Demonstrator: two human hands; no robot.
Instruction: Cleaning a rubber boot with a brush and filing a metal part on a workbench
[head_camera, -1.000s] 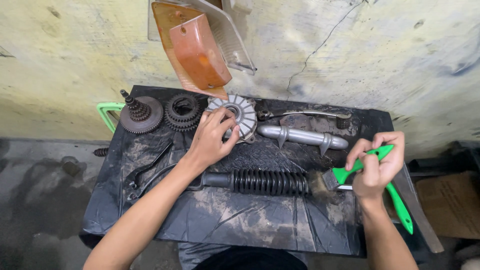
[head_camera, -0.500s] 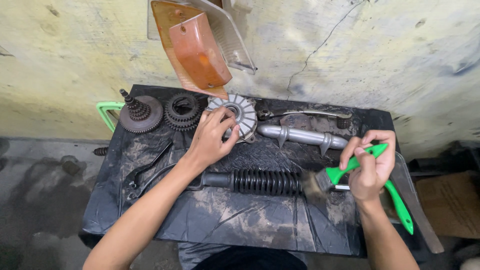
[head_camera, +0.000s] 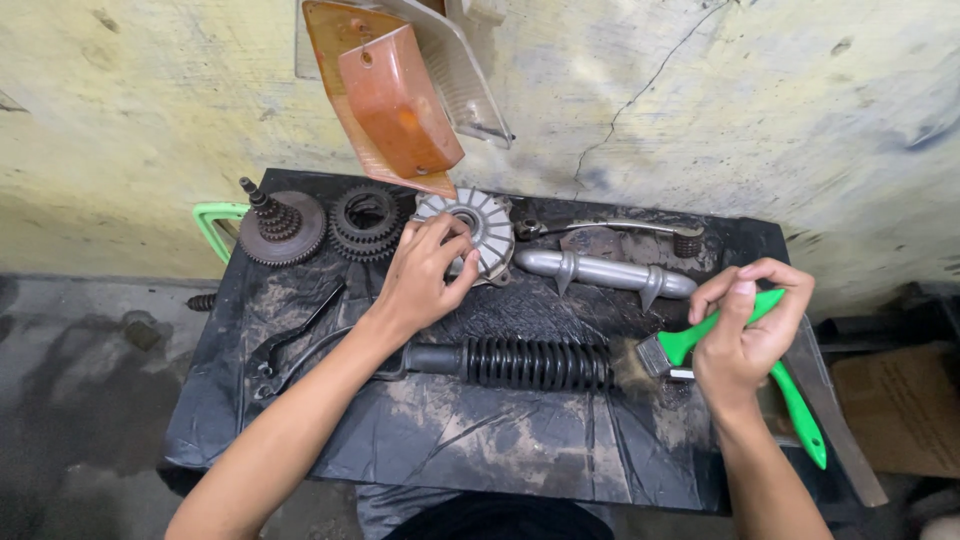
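Head view, one bench (head_camera: 480, 450) draped in dirty black plastic sheet, set against a stained pale wall.

Left hand (head_camera: 425, 275): centre of the frame, fingers curled over the lower left edge of a round finned metal cover (head_camera: 480, 228), gripping it. The cover lies at the upper centre of the bench.

Right hand (head_camera: 745, 330): right of the frame, fingers closed around the green handle of a paintbrush (head_camera: 690, 345). The bristles point left, near the end of the black ribbed spring.

Other items on the bench:
- Toothed gear with stepped shaft (head_camera: 278, 225), upper left, shaft pointing up and left.
- Cluster of dark gears (head_camera: 366, 220), just beside it on the right, touching the cover's left side or very near.
- Black ribbed spring on a rod (head_camera: 530, 362), lying across the middle, below the left hand.
- Silver cast metal bar (head_camera: 605, 272) with two pointed lugs, right of the cover.
- Thin metal rod with a small coil spring (head_camera: 650, 232) at its right end, along the back edge.
- Dark bent levers (head_camera: 300, 340), left side, beneath the left forearm.
- Second green handle (head_camera: 800, 420), lower right, below the right hand.

Off the bench: a green plastic loop (head_camera: 212, 225) at the upper left corner of the bench; an orange lamp lens (head_camera: 395, 95) and clear lens at the top centre of the frame; a cardboard piece (head_camera: 905, 405) at the right edge.
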